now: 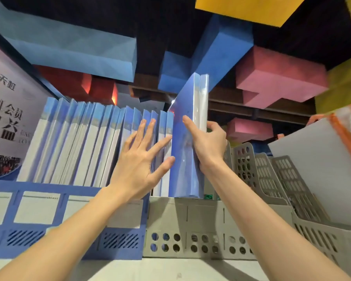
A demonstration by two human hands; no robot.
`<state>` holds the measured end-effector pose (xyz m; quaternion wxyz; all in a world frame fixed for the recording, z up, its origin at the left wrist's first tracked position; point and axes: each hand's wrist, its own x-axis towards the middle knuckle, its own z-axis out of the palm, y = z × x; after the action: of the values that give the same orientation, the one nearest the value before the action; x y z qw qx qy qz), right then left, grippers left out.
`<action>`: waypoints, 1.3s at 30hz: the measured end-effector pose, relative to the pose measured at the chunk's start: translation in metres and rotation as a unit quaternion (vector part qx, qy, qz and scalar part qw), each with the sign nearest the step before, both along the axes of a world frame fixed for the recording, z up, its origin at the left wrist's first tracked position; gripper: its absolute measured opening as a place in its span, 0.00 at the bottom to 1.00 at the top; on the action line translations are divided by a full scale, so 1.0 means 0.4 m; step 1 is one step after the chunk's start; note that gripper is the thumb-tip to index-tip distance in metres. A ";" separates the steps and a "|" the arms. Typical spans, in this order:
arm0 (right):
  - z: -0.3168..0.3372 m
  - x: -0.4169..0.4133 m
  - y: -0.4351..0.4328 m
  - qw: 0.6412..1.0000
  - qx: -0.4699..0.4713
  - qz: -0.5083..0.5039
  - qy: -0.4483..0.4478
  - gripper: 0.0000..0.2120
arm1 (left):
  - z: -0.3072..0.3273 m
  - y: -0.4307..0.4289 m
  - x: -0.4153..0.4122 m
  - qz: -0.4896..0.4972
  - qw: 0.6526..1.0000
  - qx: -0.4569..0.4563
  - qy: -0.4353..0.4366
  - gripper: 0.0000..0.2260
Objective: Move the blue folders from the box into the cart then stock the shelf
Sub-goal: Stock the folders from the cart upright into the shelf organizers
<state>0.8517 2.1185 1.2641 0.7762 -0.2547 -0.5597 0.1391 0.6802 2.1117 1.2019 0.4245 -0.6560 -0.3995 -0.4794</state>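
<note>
A row of several blue folders stands upright on the shelf, behind a blue file rack and the left end of a grey file rack. My left hand lies flat with spread, straight fingers against the spines at the row's right end. My right hand grips one taller-standing blue folder at the right end of the row, thumb on its right edge and forefinger along its cover. This folder's foot sits in the grey file rack. The box and cart are out of view.
More grey perforated file racks stand to the right, with a white pack edged in orange leaning in them. A printed sign stands at the left. Coloured foam blocks hang overhead. The pale shelf edge runs along the bottom.
</note>
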 end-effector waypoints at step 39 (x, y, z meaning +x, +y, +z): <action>-0.122 0.060 0.085 0.955 0.041 0.257 -0.140 0.15 | 0.003 0.008 -0.004 0.101 0.990 -0.024 0.094 0.37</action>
<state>0.8758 2.1525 1.2152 0.6378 -0.0874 -0.7144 0.2741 0.6787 2.1148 1.2032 0.4907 -0.6641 -0.4334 -0.3610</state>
